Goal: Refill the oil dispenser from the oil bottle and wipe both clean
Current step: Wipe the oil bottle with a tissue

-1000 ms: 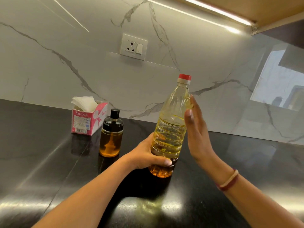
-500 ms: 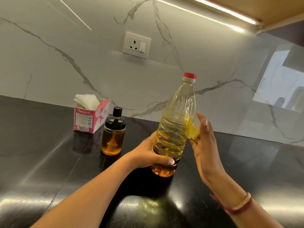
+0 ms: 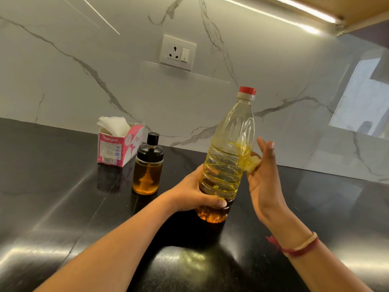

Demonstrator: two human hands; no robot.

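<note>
A clear plastic oil bottle [image 3: 231,140] with a red cap stands slightly tilted on the black counter [image 3: 63,207], about half full of yellow oil. My left hand [image 3: 195,192] grips its lower part. My right hand [image 3: 265,182] is on the bottle's right side with its fingers straight, pressing a small oily wad of tissue [image 3: 252,163] against the bottle's wall. The glass oil dispenser [image 3: 147,173], black-lidded and roughly half full of amber oil, stands to the left of the bottle, untouched.
A pink tissue box [image 3: 117,148] with white tissue sticking out sits behind the dispenser, near the marble wall. A wall socket [image 3: 177,52] is above it. The glossy counter stretches left, right and toward me.
My right hand has slid down the bottle's right side from near the shoulder to the middle, and the tissue wad now shows against the bottle. The left hand keeps its grip.
</note>
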